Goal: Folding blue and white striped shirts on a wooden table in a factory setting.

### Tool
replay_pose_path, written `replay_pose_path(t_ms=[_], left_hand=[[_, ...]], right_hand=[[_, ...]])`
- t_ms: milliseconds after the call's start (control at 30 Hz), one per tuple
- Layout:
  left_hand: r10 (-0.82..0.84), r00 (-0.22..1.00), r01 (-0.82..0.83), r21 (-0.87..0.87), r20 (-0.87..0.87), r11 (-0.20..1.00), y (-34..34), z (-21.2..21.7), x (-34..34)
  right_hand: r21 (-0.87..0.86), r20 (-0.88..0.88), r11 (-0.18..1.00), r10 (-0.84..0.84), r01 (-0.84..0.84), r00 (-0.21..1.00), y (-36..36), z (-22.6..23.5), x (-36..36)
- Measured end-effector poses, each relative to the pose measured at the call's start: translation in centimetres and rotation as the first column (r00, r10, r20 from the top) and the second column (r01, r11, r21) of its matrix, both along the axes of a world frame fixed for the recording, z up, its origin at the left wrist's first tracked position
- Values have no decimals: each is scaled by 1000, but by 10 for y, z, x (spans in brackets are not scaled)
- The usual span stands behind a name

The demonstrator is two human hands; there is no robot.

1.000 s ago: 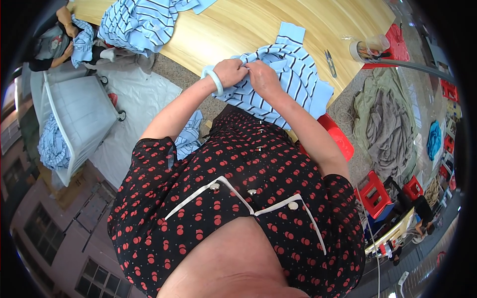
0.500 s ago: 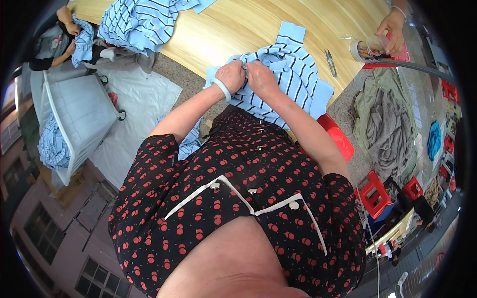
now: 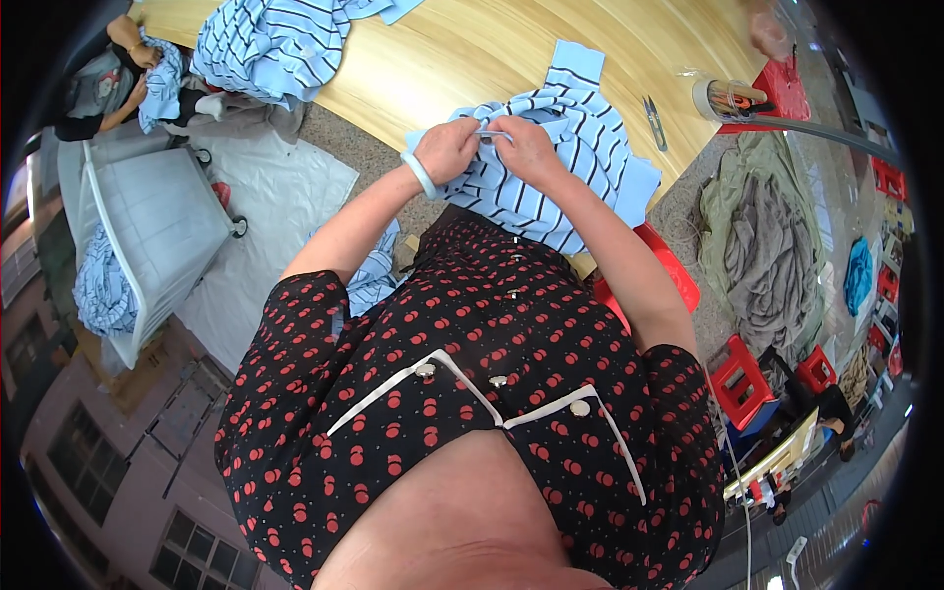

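Striped garment (image 3: pixel 580 157) — light blue with dark stripes — lies bunched at the near edge of the wooden table (image 3: pixel 462 59), partly hanging over toward the person's dress. Farther along the tabletop sits a second heap of the same striped cloth (image 3: pixel 270 44), and a small pair of thread snips (image 3: pixel 656 108) rests on the bare wood just right of the work. The left hand (image 3: pixel 447 149), with a pale bangle at the wrist, and the right hand (image 3: pixel 526 149) meet over the bunched fabric, fingers of both pinched on a small fold or thin strip held taut between them — exactly what that strip is cannot be told. Judging by the grip, this looks like close checking or trimming work; the next move probably calls for keeping the fold tight and freeing one hand.
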State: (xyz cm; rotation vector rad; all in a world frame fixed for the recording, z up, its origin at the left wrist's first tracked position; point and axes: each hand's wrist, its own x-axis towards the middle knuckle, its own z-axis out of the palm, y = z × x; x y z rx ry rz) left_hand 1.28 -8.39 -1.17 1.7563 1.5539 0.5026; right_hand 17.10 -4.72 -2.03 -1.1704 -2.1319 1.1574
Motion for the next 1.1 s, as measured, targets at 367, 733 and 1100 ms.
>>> replay_pose_path(t_ms=[367, 733, 1100], left_hand=[[-187, 976, 209, -233, 113, 950, 17, -6, -36], [-237, 955, 185, -269, -177, 945, 58, -18, 13], [-37, 983, 15, -122, -178, 992, 50, -24, 23]], right_hand=[[-165, 32, 977, 139, -132, 990, 9, 5, 9], [73, 329, 964, 218, -255, 919, 7, 1, 25], [164, 241, 970, 136, -179, 961, 10, -7, 20]])
